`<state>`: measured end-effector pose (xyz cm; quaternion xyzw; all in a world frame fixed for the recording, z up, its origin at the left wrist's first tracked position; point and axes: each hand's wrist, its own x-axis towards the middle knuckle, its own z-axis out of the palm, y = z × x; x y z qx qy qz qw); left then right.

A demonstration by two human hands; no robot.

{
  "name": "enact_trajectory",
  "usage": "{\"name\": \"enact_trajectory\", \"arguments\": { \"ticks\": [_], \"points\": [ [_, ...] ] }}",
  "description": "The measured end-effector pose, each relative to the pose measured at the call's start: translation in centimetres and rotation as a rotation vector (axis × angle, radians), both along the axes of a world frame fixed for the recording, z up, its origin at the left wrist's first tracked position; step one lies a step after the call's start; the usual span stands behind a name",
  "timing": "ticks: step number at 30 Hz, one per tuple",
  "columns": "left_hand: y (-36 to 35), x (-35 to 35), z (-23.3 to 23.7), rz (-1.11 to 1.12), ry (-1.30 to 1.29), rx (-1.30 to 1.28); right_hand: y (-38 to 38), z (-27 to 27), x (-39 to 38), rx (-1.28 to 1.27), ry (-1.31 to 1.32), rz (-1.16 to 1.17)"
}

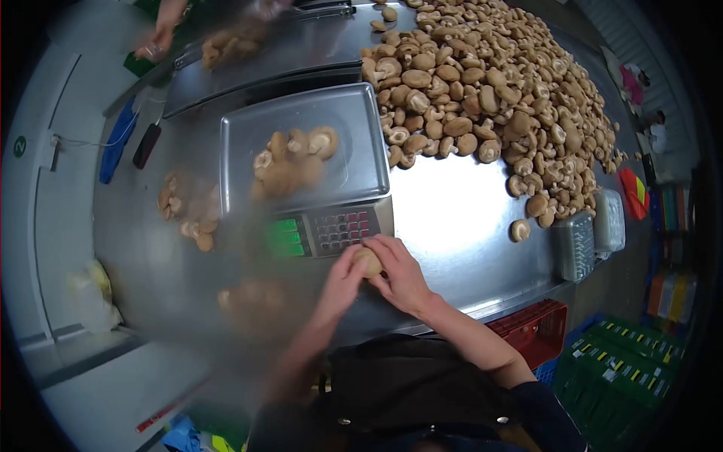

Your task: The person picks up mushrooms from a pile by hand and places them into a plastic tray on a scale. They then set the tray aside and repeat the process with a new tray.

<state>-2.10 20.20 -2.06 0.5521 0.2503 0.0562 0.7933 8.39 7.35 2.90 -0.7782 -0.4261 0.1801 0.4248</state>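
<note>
One shiny steel table [452, 218] carries one wide heap of brown mushrooms [482, 83], too many to count. One grey weighing scale [354, 120] bears a blurred handful, and two clear plastic trays [576, 245] sit to the right. My left hand [343, 282] and right hand [403, 275] together clasp one tan round mushroom [367, 261] just by the keypad. I judge I'm inspecting it; setting it down calls for one hand letting go.

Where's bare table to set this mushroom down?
Bare table right of the scale and held mushroom, bordered by the mushroom pile, plastic trays and front edge. Crowded: weighing pan, pile, loose heap left of the scale.
</note>
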Motion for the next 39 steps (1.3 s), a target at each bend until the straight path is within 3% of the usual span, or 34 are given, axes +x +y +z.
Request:
{"name": "enact_trajectory", "arguments": {
  "ticks": [3,12,17,20,21,24,27,28,32,37,39],
  "points": [
    [-2.7,0.8,0.8,0.000,0.096,-0.257,-2.8,-1.2,-0.8,-0.024,0.088,-0.042],
    [-6.4,5.0,1.5,-0.206,0.139,-0.070,-8.7,-1.2,1.2,0.019,0.097,-0.089],
    [-10.3,10.6,1.3,-0.274,0.091,0.177,-12.1,-0.2,5.6,-0.002,0.071,-0.186],
    [-13.0,14.5,0.1,-0.230,-0.026,0.430,-15.5,-0.4,10.2,-0.039,-0.100,-0.317],
    [-13.0,16.0,-1.7,-0.221,-0.052,0.655,-16.8,-1.3,12.0,-0.032,-0.165,-0.410],
    [-11.3,20.6,0.5,-0.134,0.072,0.616,-20.8,-3.3,17.8,-0.169,-0.357,-0.576],
    [-8.2,24.3,0.5,0.113,0.076,0.806,-22.6,-4.7,21.9,-0.389,-0.510,-0.475],
    [-7.6,24.9,0.8,0.215,0.064,0.827,-22.2,-3.9,22.5,-0.430,-0.512,-0.443],
    [-6.0,26.0,-0.6,0.415,0.095,0.906,-16.5,-0.6,27.2,-0.058,-0.506,-0.371],
    [-4.1,26.9,-2.1,0.366,0.166,1.095,-1.4,3.2,36.1,0.217,-0.486,-0.024],
    [-3.1,27.8,-1.7,0.367,0.159,1.091,6.2,1.9,39.7,0.321,-0.527,0.064]
  ]
}}
